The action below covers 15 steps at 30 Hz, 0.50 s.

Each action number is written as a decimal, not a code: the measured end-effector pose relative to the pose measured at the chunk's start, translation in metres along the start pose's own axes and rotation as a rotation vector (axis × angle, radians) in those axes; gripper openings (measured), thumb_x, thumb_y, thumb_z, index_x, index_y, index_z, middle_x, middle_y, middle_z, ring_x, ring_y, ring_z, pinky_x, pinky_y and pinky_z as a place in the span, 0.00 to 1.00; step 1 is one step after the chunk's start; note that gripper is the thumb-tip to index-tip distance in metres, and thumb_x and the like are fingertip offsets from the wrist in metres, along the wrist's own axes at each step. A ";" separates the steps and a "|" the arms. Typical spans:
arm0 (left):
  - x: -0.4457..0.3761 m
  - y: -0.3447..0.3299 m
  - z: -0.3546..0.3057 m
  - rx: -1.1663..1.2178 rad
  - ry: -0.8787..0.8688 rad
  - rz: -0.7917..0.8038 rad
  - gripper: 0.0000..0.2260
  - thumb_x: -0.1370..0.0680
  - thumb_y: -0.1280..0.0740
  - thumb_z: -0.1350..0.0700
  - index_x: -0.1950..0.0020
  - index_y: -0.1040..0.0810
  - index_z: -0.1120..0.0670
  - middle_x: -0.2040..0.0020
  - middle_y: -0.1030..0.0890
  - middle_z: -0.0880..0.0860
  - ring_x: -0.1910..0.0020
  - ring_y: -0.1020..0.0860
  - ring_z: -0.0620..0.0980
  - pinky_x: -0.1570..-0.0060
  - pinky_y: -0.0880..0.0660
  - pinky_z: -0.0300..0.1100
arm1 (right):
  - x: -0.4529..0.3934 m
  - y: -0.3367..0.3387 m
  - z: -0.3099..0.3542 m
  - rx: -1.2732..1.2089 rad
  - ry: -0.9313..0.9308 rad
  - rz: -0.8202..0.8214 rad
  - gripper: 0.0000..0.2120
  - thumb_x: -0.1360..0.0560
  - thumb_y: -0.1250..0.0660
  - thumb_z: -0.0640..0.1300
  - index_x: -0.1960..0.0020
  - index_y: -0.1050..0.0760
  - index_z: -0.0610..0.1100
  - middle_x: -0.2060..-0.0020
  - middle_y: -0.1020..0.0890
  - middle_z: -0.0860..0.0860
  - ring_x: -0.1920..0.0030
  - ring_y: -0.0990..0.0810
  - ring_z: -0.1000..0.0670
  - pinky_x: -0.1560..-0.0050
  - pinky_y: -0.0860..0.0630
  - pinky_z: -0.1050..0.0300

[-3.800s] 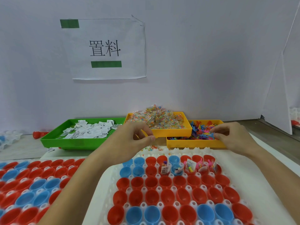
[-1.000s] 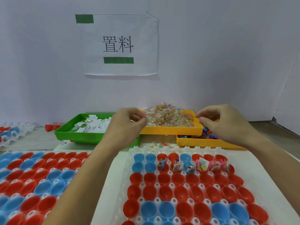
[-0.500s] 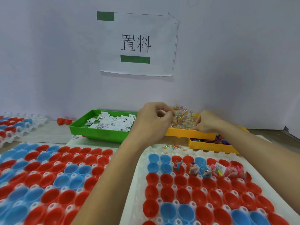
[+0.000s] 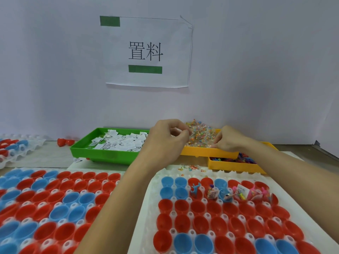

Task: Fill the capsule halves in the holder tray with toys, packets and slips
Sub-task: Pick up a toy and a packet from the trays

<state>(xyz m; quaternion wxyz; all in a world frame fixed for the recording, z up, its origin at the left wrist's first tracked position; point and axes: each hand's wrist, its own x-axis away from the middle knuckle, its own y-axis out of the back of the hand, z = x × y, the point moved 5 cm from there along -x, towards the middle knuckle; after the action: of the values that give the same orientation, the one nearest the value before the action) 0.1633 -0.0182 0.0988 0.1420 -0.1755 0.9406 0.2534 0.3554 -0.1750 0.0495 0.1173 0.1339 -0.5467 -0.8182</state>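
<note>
Here, white holder tray [image 4: 152, 204] lies nearest on the table, capsule halves [image 4: 199, 223] mostly empty, a few back-row ones filled. Behind it, yellow bin [image 4: 205, 153] heaped with packets [image 4: 201, 136]. Left hand [image 4: 165, 142] grip pinches a clear packet over the bin; right hand [image 4: 229, 140] fingers curl into the heap, grip unclear.

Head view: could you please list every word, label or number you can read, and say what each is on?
"置料": on the white paper sign on the wall, between two green bars.
Black print on the white slips in the green tray: too small to read.
Labels on the packets in the capsule halves: blurred.
</note>
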 end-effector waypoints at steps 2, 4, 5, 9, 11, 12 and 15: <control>0.000 0.000 0.002 0.000 0.008 0.008 0.08 0.21 0.35 0.55 0.57 0.18 0.47 0.59 0.16 0.48 0.57 0.18 0.52 0.65 0.26 0.39 | -0.003 -0.001 0.002 -0.028 -0.012 0.011 0.11 0.23 0.29 0.39 0.43 0.17 0.35 0.41 0.18 0.39 0.41 0.20 0.42 0.45 0.20 0.50; 0.000 0.000 0.003 0.003 0.007 0.009 0.08 0.21 0.35 0.55 0.57 0.18 0.47 0.59 0.16 0.48 0.57 0.19 0.52 0.66 0.27 0.38 | -0.004 -0.001 0.001 -0.086 -0.022 -0.008 0.11 0.24 0.28 0.38 0.45 0.17 0.34 0.42 0.18 0.37 0.41 0.20 0.40 0.52 0.21 0.54; 0.000 0.000 0.004 0.003 0.004 0.008 0.08 0.21 0.35 0.55 0.57 0.18 0.47 0.59 0.16 0.48 0.57 0.19 0.52 0.66 0.27 0.38 | -0.005 0.000 -0.001 -0.115 -0.024 -0.031 0.09 0.25 0.27 0.38 0.47 0.16 0.35 0.44 0.17 0.39 0.41 0.20 0.41 0.52 0.22 0.55; 0.000 -0.003 0.004 0.004 -0.010 0.015 0.07 0.21 0.34 0.54 0.58 0.18 0.48 0.59 0.16 0.49 0.57 0.19 0.54 0.62 0.24 0.43 | 0.001 0.010 -0.010 -0.206 0.003 -0.162 0.05 0.26 0.25 0.41 0.50 0.16 0.42 0.48 0.16 0.46 0.47 0.21 0.49 0.49 0.24 0.54; 0.000 -0.006 0.003 0.000 -0.018 0.025 0.07 0.22 0.34 0.55 0.58 0.18 0.48 0.58 0.16 0.50 0.57 0.19 0.55 0.59 0.22 0.45 | 0.010 0.018 -0.013 -0.277 0.037 -0.234 0.05 0.25 0.26 0.42 0.50 0.16 0.43 0.50 0.15 0.48 0.52 0.20 0.51 0.50 0.24 0.56; 0.000 -0.007 0.003 -0.001 -0.022 0.031 0.07 0.22 0.34 0.55 0.57 0.18 0.48 0.58 0.16 0.50 0.57 0.19 0.55 0.57 0.22 0.46 | 0.017 0.022 -0.013 -0.316 0.057 -0.260 0.05 0.24 0.27 0.42 0.49 0.16 0.44 0.52 0.15 0.49 0.55 0.19 0.52 0.53 0.25 0.59; 0.002 -0.012 0.000 -0.009 -0.040 0.058 0.07 0.22 0.34 0.55 0.57 0.18 0.48 0.59 0.16 0.50 0.58 0.18 0.53 0.58 0.22 0.44 | 0.042 0.034 -0.012 -0.417 0.130 -0.272 0.07 0.21 0.31 0.43 0.46 0.16 0.45 0.58 0.15 0.54 0.62 0.17 0.56 0.65 0.27 0.69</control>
<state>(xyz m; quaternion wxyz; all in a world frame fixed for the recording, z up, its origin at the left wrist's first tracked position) 0.1668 -0.0286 0.0932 0.1527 -0.1436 0.9411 0.2654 0.3217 -0.2119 0.0725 0.0661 0.2317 -0.3344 -0.9111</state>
